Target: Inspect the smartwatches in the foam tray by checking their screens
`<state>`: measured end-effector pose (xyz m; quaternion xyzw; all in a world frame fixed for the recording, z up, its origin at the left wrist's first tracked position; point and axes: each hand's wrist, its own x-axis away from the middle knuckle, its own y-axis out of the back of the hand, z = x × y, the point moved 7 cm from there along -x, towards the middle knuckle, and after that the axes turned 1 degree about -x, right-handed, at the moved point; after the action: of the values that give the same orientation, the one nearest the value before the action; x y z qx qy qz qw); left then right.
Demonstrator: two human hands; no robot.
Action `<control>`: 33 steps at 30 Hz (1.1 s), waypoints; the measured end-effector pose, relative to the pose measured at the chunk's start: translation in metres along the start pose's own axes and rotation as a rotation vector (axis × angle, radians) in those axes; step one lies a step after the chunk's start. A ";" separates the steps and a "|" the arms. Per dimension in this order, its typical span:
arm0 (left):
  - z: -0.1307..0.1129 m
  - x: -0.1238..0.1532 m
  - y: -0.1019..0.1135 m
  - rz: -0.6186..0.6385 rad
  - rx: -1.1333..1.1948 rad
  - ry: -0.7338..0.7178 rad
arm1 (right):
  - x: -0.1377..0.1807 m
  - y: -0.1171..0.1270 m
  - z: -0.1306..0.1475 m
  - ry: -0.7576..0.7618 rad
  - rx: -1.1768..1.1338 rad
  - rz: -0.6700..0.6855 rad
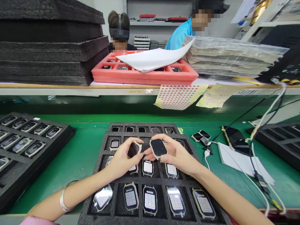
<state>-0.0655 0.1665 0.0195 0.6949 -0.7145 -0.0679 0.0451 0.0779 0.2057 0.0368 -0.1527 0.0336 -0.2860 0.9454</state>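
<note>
My left hand [120, 161] grips a smartwatch body [134, 150] with a dark screen, thumb and fingers on its edges. In my right hand [178, 153] is another smartwatch body [158, 147], pale-framed, its black screen tilted up toward me. Both hands are close together above a black foam tray [187, 182]. Strapless watches lie in the tray's compartments, several with lit screens showing a grid, such as the front-row watch [150, 200]. My forearms and hands hide parts of the middle rows.
Another watch tray [58, 142] stands left, and a foam tray [278, 140] right. Two small watches [201, 135], cables, a phone [236, 139] and paper [243, 162] lie right. The shelf holds a red foam tray [145, 78] and stacked black foam [51, 53]. Two people are beyond.
</note>
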 end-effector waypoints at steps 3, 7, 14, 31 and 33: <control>-0.002 0.000 -0.002 0.032 -0.002 0.009 | 0.000 0.000 -0.001 -0.018 -0.016 -0.016; -0.002 0.000 -0.001 0.021 0.012 -0.006 | -0.001 0.003 0.000 -0.022 -0.037 -0.040; 0.001 0.000 -0.001 0.018 0.064 -0.003 | -0.002 0.006 -0.005 -0.051 -0.144 -0.068; 0.002 0.002 -0.003 0.018 0.090 -0.025 | -0.001 0.012 -0.006 -0.023 -0.098 -0.132; 0.002 0.002 -0.003 0.025 0.084 -0.026 | -0.001 0.012 -0.007 -0.030 -0.100 -0.119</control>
<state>-0.0628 0.1645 0.0172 0.6862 -0.7259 -0.0464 0.0072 0.0821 0.2135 0.0264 -0.2057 0.0244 -0.3374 0.9183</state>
